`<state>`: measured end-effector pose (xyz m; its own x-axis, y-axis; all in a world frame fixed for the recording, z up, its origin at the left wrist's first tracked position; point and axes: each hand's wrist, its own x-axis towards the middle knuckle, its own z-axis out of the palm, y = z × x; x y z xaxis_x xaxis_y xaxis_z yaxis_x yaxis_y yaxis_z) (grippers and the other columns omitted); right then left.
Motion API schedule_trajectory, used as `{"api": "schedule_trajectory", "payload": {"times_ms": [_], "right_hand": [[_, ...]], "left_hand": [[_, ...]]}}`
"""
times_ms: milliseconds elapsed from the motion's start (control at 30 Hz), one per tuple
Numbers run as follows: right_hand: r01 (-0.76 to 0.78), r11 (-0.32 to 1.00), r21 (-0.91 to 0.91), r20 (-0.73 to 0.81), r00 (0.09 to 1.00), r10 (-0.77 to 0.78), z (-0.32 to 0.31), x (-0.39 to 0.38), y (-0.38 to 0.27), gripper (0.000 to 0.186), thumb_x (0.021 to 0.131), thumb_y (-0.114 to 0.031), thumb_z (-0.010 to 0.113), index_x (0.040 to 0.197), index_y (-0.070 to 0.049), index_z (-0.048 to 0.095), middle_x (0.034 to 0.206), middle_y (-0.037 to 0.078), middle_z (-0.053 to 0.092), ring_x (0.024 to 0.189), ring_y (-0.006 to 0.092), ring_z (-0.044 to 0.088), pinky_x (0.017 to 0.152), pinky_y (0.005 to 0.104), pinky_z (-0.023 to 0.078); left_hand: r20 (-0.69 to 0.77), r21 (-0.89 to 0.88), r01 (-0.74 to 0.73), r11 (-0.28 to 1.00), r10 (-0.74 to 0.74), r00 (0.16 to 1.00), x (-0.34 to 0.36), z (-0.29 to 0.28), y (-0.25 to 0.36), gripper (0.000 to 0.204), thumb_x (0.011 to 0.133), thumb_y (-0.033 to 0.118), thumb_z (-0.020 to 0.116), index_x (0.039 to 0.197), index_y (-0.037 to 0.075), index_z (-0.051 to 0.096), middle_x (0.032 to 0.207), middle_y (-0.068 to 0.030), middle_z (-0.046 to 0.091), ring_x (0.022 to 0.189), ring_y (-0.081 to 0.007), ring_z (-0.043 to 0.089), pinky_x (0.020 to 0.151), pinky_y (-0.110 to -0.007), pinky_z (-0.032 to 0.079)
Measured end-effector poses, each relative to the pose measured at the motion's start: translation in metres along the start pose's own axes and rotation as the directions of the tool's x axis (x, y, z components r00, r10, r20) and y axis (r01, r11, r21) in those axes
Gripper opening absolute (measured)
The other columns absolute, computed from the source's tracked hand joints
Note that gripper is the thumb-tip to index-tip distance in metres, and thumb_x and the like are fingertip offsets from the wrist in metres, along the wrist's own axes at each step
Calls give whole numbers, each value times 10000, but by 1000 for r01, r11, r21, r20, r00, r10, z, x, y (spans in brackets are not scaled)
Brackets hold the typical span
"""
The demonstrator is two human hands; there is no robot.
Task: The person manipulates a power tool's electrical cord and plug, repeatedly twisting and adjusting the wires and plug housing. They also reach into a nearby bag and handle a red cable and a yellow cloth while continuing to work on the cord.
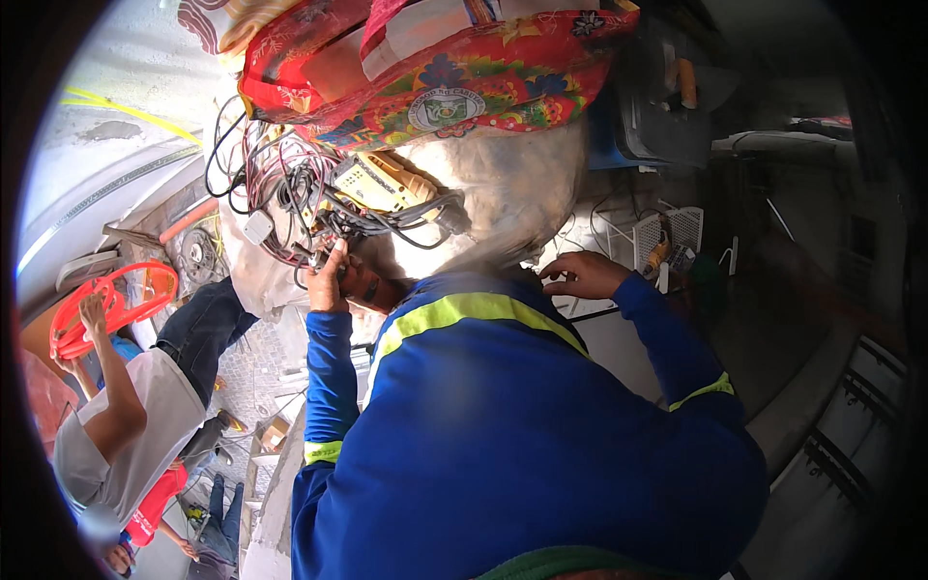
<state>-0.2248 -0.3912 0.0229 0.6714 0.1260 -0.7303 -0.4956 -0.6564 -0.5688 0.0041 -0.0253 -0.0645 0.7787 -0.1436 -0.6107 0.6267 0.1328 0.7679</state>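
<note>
We judge the work with the cables (282, 184) to be unfinished; so far the left hand (330, 282) has hold of the near edge of the heap, while most of the strands lie loose and tangled, with no neat coil among them that we can make out; what is left, as far as we can see, is the bulk of that heap.

The left grip looks pinched around dark cable ends, though shadow hides just what lies between the fingertips; the right hand (586, 275) is loosely spread, its fingers slightly bent, and we see nothing in its grip; it hangs in front of the body, well apart from the cables.

The cables lie at the left side of a pale sack (527, 188), below the patterned red bag (454, 82); they are mostly black, with dark red strands mixed in, thin and slack, looping over one another; a small white box (258, 228) sits at their left, and a yellow boxy device (372, 184) rests among them, tilted, with dark cables crossing its near side.
</note>
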Motion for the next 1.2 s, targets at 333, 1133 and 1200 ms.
{"api": "schedule_trajectory", "payload": {"times_ms": [333, 1133, 1200], "right_hand": [[68, 601, 796, -359, 853, 379, 174, -74, 3, 213, 940, -169, 606, 1088, -20, 641, 946, 60, 657, 856, 146, 623, 758, 322, 501], [225, 786, 576, -208, 970, -126, 64, 23, 30, 402, 917, -304, 688, 1218, -44, 631, 1038, 72, 680, 774, 117, 628, 692, 261, 519], [287, 865, 412, -249, 948, -196, 38, 26, 21, 401, 902, -323, 705, 1186, -43, 655, 1030, 77, 682, 759, 123, 627, 688, 261, 508]], "left_hand": [[188, 28, 91, 995, -95, 978, 8, -35, 26, 220, 889, 247, 709, 875, 61, 593, 761, -39, 569, 716, -164, 568, 672, -293, 452], [83, 21, 11, 1000, -13, 996, -2, -13, 9, 164, 878, 180, 713, 879, 50, 612, 739, -36, 591, 663, -160, 589, 614, -311, 505], [72, 27, -30, 999, 28, 997, -2, -14, 4, 164, 894, 175, 689, 859, 41, 600, 728, -36, 580, 655, -164, 590, 618, -322, 511]]}}
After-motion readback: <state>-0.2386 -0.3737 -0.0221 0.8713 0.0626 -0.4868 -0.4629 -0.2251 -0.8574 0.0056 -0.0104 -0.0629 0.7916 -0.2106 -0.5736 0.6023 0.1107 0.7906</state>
